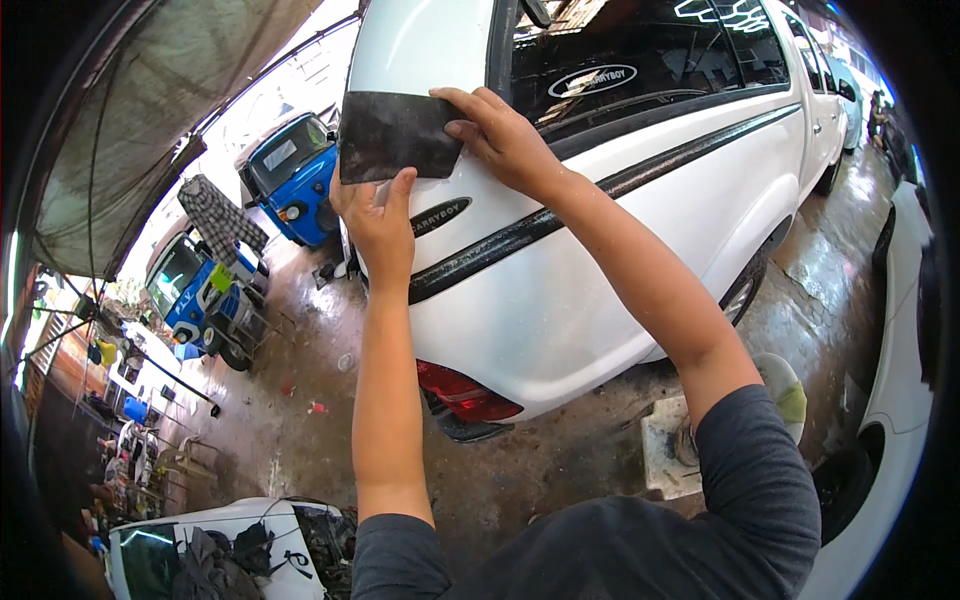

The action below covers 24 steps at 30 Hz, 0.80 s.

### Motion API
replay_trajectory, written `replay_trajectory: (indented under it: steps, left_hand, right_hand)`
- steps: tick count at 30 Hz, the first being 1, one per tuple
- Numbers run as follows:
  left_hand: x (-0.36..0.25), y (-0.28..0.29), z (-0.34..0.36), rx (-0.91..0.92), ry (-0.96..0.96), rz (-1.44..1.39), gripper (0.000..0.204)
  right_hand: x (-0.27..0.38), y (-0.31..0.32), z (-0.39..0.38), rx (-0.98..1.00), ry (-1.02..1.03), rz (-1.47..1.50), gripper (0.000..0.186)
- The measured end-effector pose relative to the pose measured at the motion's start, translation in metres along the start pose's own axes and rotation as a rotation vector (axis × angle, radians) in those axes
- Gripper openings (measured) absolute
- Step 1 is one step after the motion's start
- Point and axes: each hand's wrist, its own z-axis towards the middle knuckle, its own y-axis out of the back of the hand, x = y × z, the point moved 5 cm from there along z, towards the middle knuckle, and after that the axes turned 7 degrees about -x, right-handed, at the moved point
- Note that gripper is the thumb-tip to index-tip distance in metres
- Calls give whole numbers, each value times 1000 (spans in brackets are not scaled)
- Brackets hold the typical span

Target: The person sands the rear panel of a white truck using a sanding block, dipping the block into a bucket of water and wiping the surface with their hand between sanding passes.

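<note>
A dark, rectangular sheet (395, 135) with a smudged surface is held up at the rear corner of a white vehicle's canopy (425, 45). Its material is unclear; it could be sandpaper or film. My left hand (378, 225) grips the lower edge from below, the thumb upright along it. At the upper right edge, my right hand (505, 140) pinches the sheet between thumb and fingers. Just under the sheet is a dark oval badge (440, 216), and a black trim strip (490, 250) runs below that. Whether the sheet touches the paint I cannot tell.
A red tail light (465, 392) sits low on the vehicle. Blue three-wheelers (300, 175) stand at the left, one beside a checked shirt (220, 215). A second white car (905, 330) lines the right side. Wet concrete floor (310, 350) lies between; a pale block (668, 450) rests near the wheel.
</note>
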Motion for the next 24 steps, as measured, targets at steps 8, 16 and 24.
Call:
replay_trajectory:
  steps: [8, 16, 24]
  left_hand:
    - [2, 1, -1, 22, -31, 88, 32]
    - [2, 3, -2, 22, -29, 41, 31]
    - [2, 5, -2, -14, -76, 62, 36]
  right_hand:
    - [1, 2, 0, -33, 13, 26, 43]
    - [3, -1, -4, -27, -5, 15, 44]
    - [6, -3, -10, -6, -15, -8, 44]
